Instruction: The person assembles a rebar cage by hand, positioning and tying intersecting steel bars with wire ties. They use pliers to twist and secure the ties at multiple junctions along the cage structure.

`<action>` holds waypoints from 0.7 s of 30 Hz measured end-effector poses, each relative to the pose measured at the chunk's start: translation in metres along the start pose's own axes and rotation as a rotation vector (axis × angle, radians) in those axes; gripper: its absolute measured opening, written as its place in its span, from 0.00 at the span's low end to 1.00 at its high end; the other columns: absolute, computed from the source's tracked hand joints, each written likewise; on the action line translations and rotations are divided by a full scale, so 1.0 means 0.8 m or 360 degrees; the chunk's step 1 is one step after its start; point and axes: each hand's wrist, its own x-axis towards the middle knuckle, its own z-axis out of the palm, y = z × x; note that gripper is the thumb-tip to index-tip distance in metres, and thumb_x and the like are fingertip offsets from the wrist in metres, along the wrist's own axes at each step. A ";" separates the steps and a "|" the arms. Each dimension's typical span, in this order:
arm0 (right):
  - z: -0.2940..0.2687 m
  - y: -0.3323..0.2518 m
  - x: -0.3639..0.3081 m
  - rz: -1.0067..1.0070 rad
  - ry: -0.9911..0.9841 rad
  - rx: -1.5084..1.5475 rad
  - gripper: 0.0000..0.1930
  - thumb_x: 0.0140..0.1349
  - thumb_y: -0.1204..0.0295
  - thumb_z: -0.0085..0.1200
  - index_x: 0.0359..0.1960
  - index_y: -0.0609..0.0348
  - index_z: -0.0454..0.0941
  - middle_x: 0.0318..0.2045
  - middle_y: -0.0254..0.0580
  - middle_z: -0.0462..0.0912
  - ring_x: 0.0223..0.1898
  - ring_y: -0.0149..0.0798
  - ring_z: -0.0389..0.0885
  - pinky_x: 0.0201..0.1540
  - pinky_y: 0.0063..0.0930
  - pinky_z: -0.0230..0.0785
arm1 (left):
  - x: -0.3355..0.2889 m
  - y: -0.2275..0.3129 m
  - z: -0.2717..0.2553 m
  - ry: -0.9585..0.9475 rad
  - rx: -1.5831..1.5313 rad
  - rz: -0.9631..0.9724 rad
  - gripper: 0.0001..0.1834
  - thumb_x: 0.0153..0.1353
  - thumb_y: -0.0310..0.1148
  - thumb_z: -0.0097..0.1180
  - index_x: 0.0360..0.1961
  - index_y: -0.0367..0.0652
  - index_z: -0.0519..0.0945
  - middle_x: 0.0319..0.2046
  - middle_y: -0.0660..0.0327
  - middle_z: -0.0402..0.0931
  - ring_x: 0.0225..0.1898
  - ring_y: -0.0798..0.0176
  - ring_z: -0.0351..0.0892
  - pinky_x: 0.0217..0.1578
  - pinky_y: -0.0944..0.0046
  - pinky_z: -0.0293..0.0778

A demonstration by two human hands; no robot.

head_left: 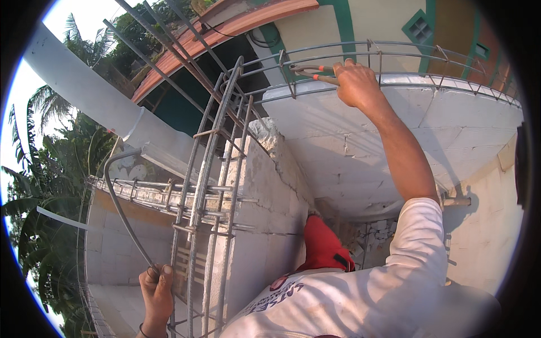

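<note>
At the lower left, my left hand [156, 293] is closed around the lower end of a bent steel rod [121, 205], whose upper end hooks to the right. Just right of it runs a rebar cage [197, 208], long bars tied with square stirrups, along the wall top. My right hand [355, 81] reaches far out and grips pincers [315, 72] with orange-marked handles. Their head lies over the second rebar cage [394, 52], close to a stirrup [287, 73]. Whether the jaws touch the steel I cannot tell.
A pale block wall [349, 129] carries the far cage. Several upright bars [169, 42] rise at the corner beside a cracked block pillar [267, 163]. A thick white pipe [107, 84] slants across the left. Rubble [375, 236] lies below, near my red-clad leg [324, 245].
</note>
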 end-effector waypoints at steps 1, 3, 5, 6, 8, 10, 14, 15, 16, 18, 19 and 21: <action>0.006 -0.006 0.006 0.0002 -0.0001 0.0110 0.15 0.57 0.76 0.58 0.47 0.62 0.80 0.43 0.55 0.83 0.47 0.51 0.85 0.51 0.43 0.77 | 0.001 -0.013 -0.007 0.0007 0.0050 0.0042 0.18 0.69 0.38 0.59 0.22 0.41 0.75 0.16 0.71 0.69 0.18 0.79 0.61 0.20 0.73 0.57; 0.020 -0.010 0.024 0.0036 -0.0022 0.0185 0.15 0.59 0.75 0.56 0.48 0.60 0.80 0.45 0.55 0.83 0.48 0.50 0.84 0.52 0.43 0.76 | 0.002 -0.021 -0.012 0.0006 0.0074 0.0065 0.19 0.69 0.38 0.59 0.22 0.40 0.75 0.16 0.70 0.69 0.17 0.78 0.61 0.20 0.72 0.57; 0.037 -0.011 0.053 0.0093 -0.0069 0.0143 0.14 0.61 0.74 0.54 0.49 0.59 0.80 0.46 0.55 0.83 0.50 0.50 0.84 0.53 0.43 0.75 | 0.002 -0.018 -0.011 0.0007 0.0045 0.0021 0.19 0.69 0.38 0.58 0.22 0.40 0.75 0.16 0.70 0.69 0.17 0.78 0.61 0.19 0.72 0.57; 0.034 -0.015 0.067 0.0135 -0.0164 0.0231 0.15 0.61 0.74 0.53 0.50 0.58 0.79 0.49 0.55 0.82 0.52 0.50 0.82 0.55 0.43 0.74 | 0.002 -0.018 -0.011 0.0003 0.0050 0.0024 0.19 0.69 0.38 0.58 0.22 0.40 0.75 0.16 0.69 0.69 0.17 0.78 0.61 0.19 0.72 0.57; 0.028 -0.032 0.101 0.0209 -0.0353 0.0416 0.18 0.61 0.73 0.51 0.53 0.57 0.77 0.53 0.54 0.81 0.56 0.50 0.80 0.57 0.43 0.71 | 0.001 -0.016 -0.010 0.0005 0.0067 0.0027 0.18 0.69 0.37 0.58 0.22 0.40 0.75 0.16 0.69 0.68 0.17 0.78 0.61 0.19 0.72 0.57; 0.050 -0.040 0.147 0.0207 -0.0402 0.0642 0.17 0.60 0.72 0.52 0.51 0.59 0.77 0.49 0.56 0.82 0.53 0.54 0.80 0.54 0.46 0.72 | 0.000 -0.012 -0.007 0.0018 0.0028 -0.0049 0.19 0.69 0.37 0.58 0.21 0.41 0.73 0.16 0.74 0.64 0.20 0.79 0.55 0.21 0.70 0.51; 0.097 -0.056 0.182 -0.0186 -0.0041 0.0637 0.15 0.57 0.71 0.52 0.46 0.62 0.78 0.43 0.59 0.83 0.48 0.61 0.81 0.50 0.48 0.72 | 0.002 -0.009 -0.004 0.0020 0.0071 -0.0006 0.18 0.70 0.35 0.57 0.22 0.42 0.72 0.16 0.69 0.67 0.17 0.75 0.63 0.19 0.72 0.58; 0.097 -0.053 0.188 -0.0296 -0.0046 0.0652 0.15 0.57 0.71 0.52 0.45 0.63 0.78 0.42 0.59 0.83 0.48 0.60 0.81 0.49 0.48 0.72 | 0.001 -0.013 -0.007 0.0030 0.0066 0.0006 0.18 0.70 0.34 0.57 0.22 0.43 0.71 0.16 0.68 0.67 0.17 0.75 0.64 0.19 0.71 0.59; 0.096 -0.047 0.193 -0.0406 -0.0052 0.0666 0.14 0.56 0.72 0.53 0.44 0.64 0.77 0.41 0.58 0.83 0.47 0.60 0.81 0.48 0.48 0.72 | -0.001 -0.020 -0.010 0.0041 0.0060 0.0018 0.18 0.70 0.34 0.57 0.21 0.43 0.71 0.16 0.68 0.67 0.17 0.74 0.64 0.19 0.71 0.59; 0.106 -0.041 0.194 -0.0372 -0.0047 0.0784 0.14 0.54 0.72 0.53 0.42 0.64 0.77 0.39 0.57 0.83 0.45 0.59 0.82 0.47 0.48 0.71 | -0.002 -0.023 -0.012 0.0045 0.0047 -0.0006 0.18 0.70 0.33 0.57 0.21 0.44 0.70 0.16 0.68 0.67 0.17 0.73 0.65 0.19 0.70 0.61; 0.112 -0.042 0.196 -0.0229 -0.0021 0.0890 0.14 0.54 0.72 0.54 0.42 0.64 0.77 0.38 0.57 0.83 0.45 0.59 0.82 0.47 0.48 0.71 | -0.003 -0.020 -0.012 0.0049 0.0043 -0.0026 0.18 0.70 0.33 0.57 0.21 0.44 0.70 0.16 0.68 0.67 0.17 0.73 0.66 0.19 0.70 0.62; 0.118 -0.028 0.212 -0.0376 -0.0049 0.0884 0.15 0.51 0.71 0.57 0.40 0.64 0.78 0.36 0.57 0.83 0.42 0.57 0.82 0.44 0.46 0.70 | 0.000 -0.015 -0.008 0.0048 0.0027 -0.0021 0.18 0.70 0.32 0.58 0.21 0.44 0.70 0.16 0.68 0.66 0.17 0.72 0.66 0.19 0.69 0.62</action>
